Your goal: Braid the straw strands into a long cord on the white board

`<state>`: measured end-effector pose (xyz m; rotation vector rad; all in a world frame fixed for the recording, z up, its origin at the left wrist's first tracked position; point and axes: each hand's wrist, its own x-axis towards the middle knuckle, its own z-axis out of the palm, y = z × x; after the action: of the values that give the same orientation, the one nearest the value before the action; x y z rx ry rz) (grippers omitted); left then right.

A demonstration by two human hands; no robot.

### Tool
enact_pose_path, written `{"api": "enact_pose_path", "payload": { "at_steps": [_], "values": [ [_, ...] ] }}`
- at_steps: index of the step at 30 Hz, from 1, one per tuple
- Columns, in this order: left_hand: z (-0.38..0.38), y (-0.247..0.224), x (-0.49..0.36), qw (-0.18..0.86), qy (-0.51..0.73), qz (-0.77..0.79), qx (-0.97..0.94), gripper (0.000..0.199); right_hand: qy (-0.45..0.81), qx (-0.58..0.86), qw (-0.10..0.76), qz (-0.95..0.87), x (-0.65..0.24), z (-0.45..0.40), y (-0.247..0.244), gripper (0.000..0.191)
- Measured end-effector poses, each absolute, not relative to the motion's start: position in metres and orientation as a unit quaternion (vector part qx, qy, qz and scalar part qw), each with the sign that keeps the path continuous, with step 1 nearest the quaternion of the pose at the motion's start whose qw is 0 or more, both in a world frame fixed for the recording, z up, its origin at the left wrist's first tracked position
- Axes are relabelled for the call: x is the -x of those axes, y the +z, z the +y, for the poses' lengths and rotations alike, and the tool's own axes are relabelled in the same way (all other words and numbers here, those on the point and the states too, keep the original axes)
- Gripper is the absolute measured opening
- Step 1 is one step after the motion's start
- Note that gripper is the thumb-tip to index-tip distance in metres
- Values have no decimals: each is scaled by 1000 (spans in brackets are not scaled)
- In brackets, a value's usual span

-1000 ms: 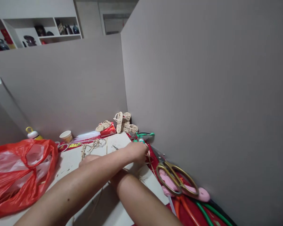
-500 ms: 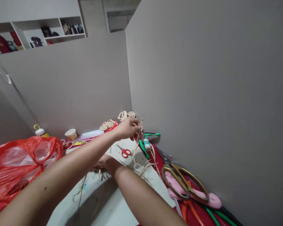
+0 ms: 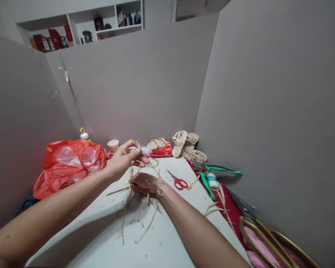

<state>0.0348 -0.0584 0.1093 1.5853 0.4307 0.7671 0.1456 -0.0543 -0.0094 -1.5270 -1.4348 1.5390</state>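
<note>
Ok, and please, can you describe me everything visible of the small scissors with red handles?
The scissors lie flat on the white tabletop: two red loop handles, plastic-looking, and dark, pointed, metallic blades, nearly or fully closed, tips aimed away and leftward. No hand touches them. A pale strand lies right beside the handles.

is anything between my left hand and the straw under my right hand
Yes: the right hand itself covers part of the straw, with the left hand raised beyond it. Loose ends stick out uncovered. The scissors lie off to the right, out of the way.
</note>
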Motion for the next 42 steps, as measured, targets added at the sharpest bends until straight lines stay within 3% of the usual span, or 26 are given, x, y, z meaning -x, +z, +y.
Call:
{"api": "enact_pose_path", "payload": {
  "at_steps": [9,14,18,23,28,39,42],
  "values": [
    [-58,89,52,646,344,237,-638,26,615,532,244,-528,-145,-57,-6,32],
    [-72,64,103,532,153,313,-772,43,628,530,247,-512,-145,-58,-9,28],
    [-74,58,133,449,-8,338,-827,35,644,525,236,-504,-147,-58,-11,28],
    [-66,55,126,290,69,405,-864,23,643,522,243,-505,-150,-59,-13,29],
    [-62,29,88,196,56,379,-903,18,644,525,240,-503,-148,-59,-11,29],
    [-54,5,78,150,37,326,-933,19,657,517,229,-499,-151,-55,-15,31],
    [-57,2,83,197,88,349,-912,16,661,515,233,-494,-151,-55,-14,30]
  ]
}}
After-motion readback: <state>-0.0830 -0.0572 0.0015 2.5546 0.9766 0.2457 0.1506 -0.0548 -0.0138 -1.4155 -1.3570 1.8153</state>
